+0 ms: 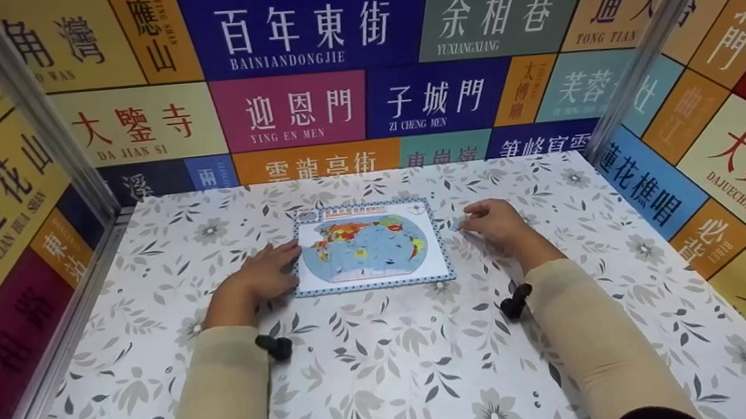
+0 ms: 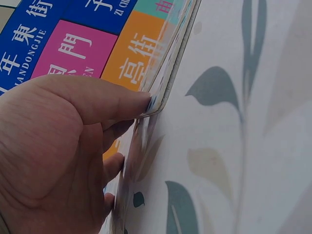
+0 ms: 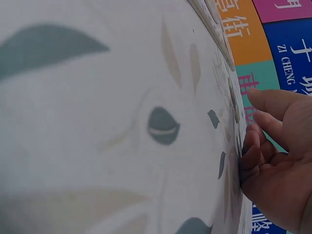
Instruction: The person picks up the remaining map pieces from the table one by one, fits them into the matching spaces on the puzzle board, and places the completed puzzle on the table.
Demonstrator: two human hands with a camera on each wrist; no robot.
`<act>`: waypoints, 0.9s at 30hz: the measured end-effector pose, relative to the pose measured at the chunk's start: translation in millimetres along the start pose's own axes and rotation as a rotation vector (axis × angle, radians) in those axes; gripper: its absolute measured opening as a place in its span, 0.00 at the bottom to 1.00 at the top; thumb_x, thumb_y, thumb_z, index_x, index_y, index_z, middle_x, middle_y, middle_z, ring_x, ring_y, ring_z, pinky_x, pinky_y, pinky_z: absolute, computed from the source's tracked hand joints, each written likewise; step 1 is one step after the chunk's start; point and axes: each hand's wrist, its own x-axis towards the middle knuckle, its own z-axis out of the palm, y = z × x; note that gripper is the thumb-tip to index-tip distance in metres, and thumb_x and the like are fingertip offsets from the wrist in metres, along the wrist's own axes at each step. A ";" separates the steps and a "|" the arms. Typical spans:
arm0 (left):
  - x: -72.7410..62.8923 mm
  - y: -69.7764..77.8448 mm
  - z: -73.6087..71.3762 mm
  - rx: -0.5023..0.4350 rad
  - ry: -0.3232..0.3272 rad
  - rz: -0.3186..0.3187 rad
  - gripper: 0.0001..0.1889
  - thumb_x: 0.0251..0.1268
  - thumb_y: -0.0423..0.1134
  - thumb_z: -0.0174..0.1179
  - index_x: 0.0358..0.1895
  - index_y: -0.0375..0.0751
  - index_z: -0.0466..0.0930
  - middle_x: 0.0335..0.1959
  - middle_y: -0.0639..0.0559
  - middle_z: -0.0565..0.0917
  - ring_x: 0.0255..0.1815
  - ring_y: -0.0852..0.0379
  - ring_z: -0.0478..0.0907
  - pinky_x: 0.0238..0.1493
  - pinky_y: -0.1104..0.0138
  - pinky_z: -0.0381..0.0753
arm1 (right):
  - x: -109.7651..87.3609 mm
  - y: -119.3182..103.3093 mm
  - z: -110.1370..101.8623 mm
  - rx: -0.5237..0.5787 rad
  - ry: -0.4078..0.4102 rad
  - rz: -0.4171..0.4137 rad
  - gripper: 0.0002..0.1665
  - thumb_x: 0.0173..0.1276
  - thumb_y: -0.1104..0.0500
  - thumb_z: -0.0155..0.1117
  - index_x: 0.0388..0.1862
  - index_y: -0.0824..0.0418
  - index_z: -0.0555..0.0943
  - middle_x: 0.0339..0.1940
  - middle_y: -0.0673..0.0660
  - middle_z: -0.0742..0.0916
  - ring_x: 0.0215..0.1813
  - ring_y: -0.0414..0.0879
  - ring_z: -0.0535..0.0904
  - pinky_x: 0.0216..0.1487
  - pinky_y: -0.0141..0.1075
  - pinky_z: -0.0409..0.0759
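A world map puzzle board (image 1: 372, 281) with a blue dotted border lies flat on the table. My left hand (image 1: 268, 272) rests at its left edge. In the left wrist view, the thumb (image 2: 124, 99) of that hand touches the corner of the board (image 2: 158, 100), and the other fingers lie along its side. To the right of the board, my right hand (image 1: 494, 225) is low over the table with loosely bent fingers. A small flat piece (image 3: 233, 100) lies by its fingertips. Whether they touch it is unclear.
The table is covered with a white leaf-and-flower cloth (image 1: 375, 373). Panels with coloured street-name signs (image 1: 307, 24) stand behind and on both sides, with metal posts (image 1: 645, 46) at the corners. A dark rounded object (image 1: 653, 418) shows at the bottom right.
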 end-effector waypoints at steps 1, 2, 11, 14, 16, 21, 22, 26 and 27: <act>0.0 0.1 -0.1 0.000 0.000 0.000 0.38 0.79 0.46 0.55 0.88 0.62 0.54 0.92 0.63 0.46 0.93 0.40 0.29 0.87 0.31 0.28 | 0.3 0.4 0.8 -0.006 0.002 0.001 0.32 0.75 0.53 0.71 0.74 0.62 0.78 0.71 0.66 0.81 0.73 0.60 0.76 0.79 0.53 0.75; 0.0 0.2 0.0 -0.002 0.000 -0.001 0.38 0.79 0.46 0.55 0.88 0.62 0.54 0.92 0.63 0.46 0.93 0.40 0.29 0.87 0.31 0.28 | 0.2 0.4 1.4 -0.012 0.001 0.005 0.33 0.74 0.52 0.72 0.74 0.62 0.78 0.72 0.66 0.81 0.74 0.60 0.75 0.80 0.53 0.74; 0.4 1.2 -0.4 0.029 0.002 0.030 0.38 0.78 0.45 0.54 0.88 0.58 0.55 0.92 0.60 0.48 0.93 0.40 0.30 0.89 0.34 0.28 | 2.0 -2.8 7.7 -0.060 -0.016 0.049 0.39 0.71 0.52 0.75 0.76 0.65 0.74 0.75 0.67 0.78 0.77 0.62 0.74 0.81 0.54 0.73; 0.7 1.2 -0.9 0.042 0.003 0.048 0.38 0.77 0.44 0.53 0.88 0.55 0.55 0.92 0.58 0.48 0.93 0.38 0.31 0.89 0.36 0.28 | 3.1 -3.5 9.6 -0.069 -0.009 0.045 0.38 0.71 0.54 0.75 0.75 0.65 0.75 0.75 0.67 0.78 0.76 0.62 0.74 0.80 0.54 0.75; 1.0 1.0 -1.0 0.042 0.003 0.046 0.38 0.77 0.44 0.53 0.88 0.55 0.55 0.92 0.58 0.48 0.93 0.39 0.31 0.89 0.36 0.27 | 3.0 -4.5 10.5 -0.082 0.000 0.040 0.37 0.70 0.54 0.75 0.74 0.66 0.76 0.73 0.68 0.79 0.75 0.62 0.75 0.79 0.55 0.75; 2.6 -0.7 0.4 0.022 0.001 0.030 0.38 0.78 0.45 0.54 0.88 0.57 0.55 0.92 0.60 0.48 0.93 0.40 0.30 0.89 0.35 0.27 | 4.1 -4.9 11.4 -0.100 0.005 0.044 0.36 0.70 0.53 0.75 0.73 0.65 0.77 0.71 0.67 0.80 0.73 0.61 0.76 0.79 0.55 0.75; 2.8 -1.0 0.7 0.016 0.001 0.026 0.38 0.78 0.45 0.54 0.88 0.58 0.55 0.92 0.61 0.48 0.93 0.41 0.30 0.89 0.35 0.27 | 4.4 -4.8 11.4 -0.102 0.004 0.045 0.36 0.70 0.53 0.75 0.73 0.65 0.77 0.71 0.67 0.80 0.73 0.61 0.76 0.79 0.55 0.75; 2.9 -1.8 1.2 0.008 0.006 0.024 0.38 0.78 0.45 0.54 0.88 0.59 0.55 0.92 0.62 0.48 0.93 0.41 0.30 0.89 0.35 0.28 | 4.3 -5.7 10.9 -0.105 0.000 0.048 0.35 0.71 0.53 0.74 0.73 0.65 0.77 0.71 0.67 0.80 0.73 0.61 0.76 0.79 0.55 0.75; 2.8 -1.9 1.2 0.009 0.008 0.026 0.38 0.78 0.45 0.54 0.88 0.59 0.55 0.92 0.62 0.48 0.93 0.41 0.30 0.89 0.35 0.28 | 4.2 -6.1 10.9 -0.106 -0.001 0.049 0.35 0.71 0.53 0.74 0.73 0.65 0.77 0.71 0.67 0.80 0.73 0.61 0.76 0.79 0.55 0.75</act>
